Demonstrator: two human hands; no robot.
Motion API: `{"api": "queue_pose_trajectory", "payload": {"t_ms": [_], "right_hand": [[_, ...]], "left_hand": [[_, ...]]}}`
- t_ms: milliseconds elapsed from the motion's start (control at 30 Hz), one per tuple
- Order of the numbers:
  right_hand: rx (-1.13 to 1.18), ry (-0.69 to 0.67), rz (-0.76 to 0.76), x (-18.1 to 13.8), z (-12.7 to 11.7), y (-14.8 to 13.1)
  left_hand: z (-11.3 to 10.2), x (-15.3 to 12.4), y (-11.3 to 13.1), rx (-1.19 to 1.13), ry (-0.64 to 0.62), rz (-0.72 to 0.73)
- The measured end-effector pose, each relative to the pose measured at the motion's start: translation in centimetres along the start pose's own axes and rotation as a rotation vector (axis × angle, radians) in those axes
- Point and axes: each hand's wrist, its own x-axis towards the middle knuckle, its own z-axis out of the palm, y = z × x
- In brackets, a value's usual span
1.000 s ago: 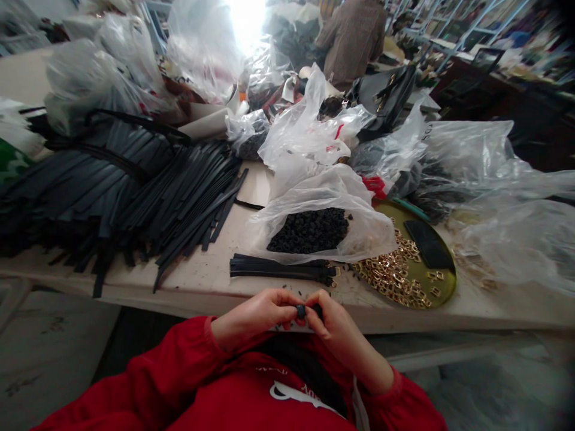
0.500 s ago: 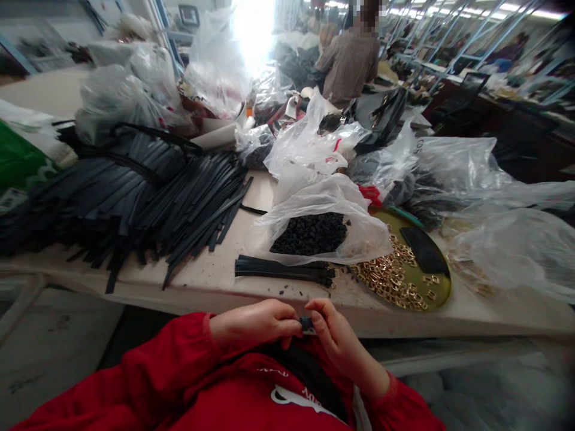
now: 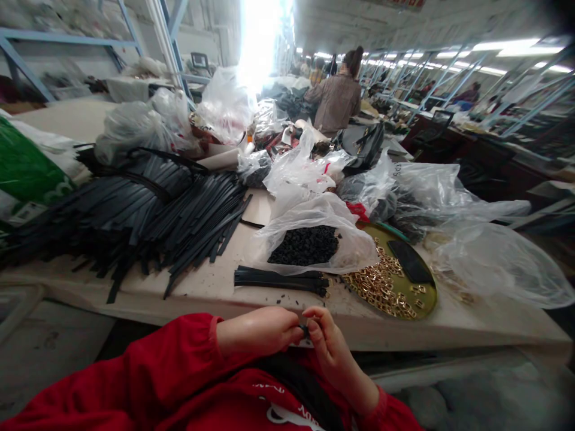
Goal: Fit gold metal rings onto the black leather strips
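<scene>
My left hand [image 3: 269, 329] and my right hand [image 3: 330, 338] meet in front of my chest, just off the table's front edge. Both have their fingers pinched round a small dark piece [image 3: 304, 330], mostly covered by the fingertips, so its kind does not show. Beyond them on the table lies a bundle of black straps [image 3: 278, 278], with gold buckles at its right end. Behind it an opened clear plastic bag [image 3: 354, 254] holds many small black bits [image 3: 303, 245]. To the right is a round golden tray [image 3: 429, 297] with loose gold buckles [image 3: 377, 284].
A large heap of black straps [image 3: 179, 209] covers the table's left part. A dark flat block [image 3: 409, 261] lies in the tray. More plastic bags [image 3: 426, 185] crowd the back and right, and a green bag [image 3: 31, 161] stands at far left. A person [image 3: 336, 99] is further back.
The camera view has tilted up a little and turned slightly. My hands stay together; less of the small dark piece shows between the fingers now.
</scene>
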Motion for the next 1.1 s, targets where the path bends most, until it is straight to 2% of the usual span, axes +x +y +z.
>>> {"api": "queue_pose_trajectory", "payload": {"t_ms": [100,200,267,367,433,533,600,667,700,767,800,900,1000,1100], "right_hand": [[0.024,0.019,-0.023,0.3,0.4,0.1],[-0.031,0.078,-0.017,1.3,0.3,0.7],[-0.167,0.147,-0.007,2.8,-0.5,1.9],[-0.528,0.269,-0.036,5.9,-2.2,4.6],[-0.754,0.297,-0.102,7.9,-2.9,6.7],[-0.89,0.355,-0.21,9.4,-2.8,9.4],[-0.913,0.414,-0.254,9.5,-2.5,10.5],[-0.922,0.453,-0.289,9.2,-2.3,11.0],[-0.928,0.467,-0.306,9.0,-2.3,11.1],[-0.944,0.485,-0.338,8.9,-2.3,10.9],[-0.953,0.492,-0.35,9.0,-2.3,10.8],[-0.95,0.5,-0.371,9.1,-2.2,10.5],[-0.907,0.508,-0.371,8.9,-2.2,10.2],[-0.85,0.512,-0.37,8.3,-2.5,9.3]], "left_hand": [[0.3,0.4,-0.1,0.031,0.063,0.045],[0.4,1.6,-1.5,0.148,0.102,0.052],[0.1,2.7,-3.0,0.227,0.173,0.009],[-0.2,5.0,-5.6,0.346,0.438,-0.068],[0.1,6.4,-7.0,0.4,0.529,-0.081],[0.7,7.5,-8.6,0.449,0.583,-0.082],[0.3,7.1,-9.7,0.469,0.669,-0.032],[-1.4,5.6,-11.3,0.502,0.771,-0.038],[-2.8,4.7,-12.3,0.522,0.809,-0.101],[-6.1,2.8,-14.7,0.562,0.876,-0.441],[-7.9,2.1,-16.0,0.562,0.91,-0.543],[-11.6,1.2,-19.2,0.541,0.925,-0.68],[-12.4,1.4,-20.0,0.498,0.918,-0.707],[-11.6,1.1,-18.3,0.441,0.942,-0.673]]}}
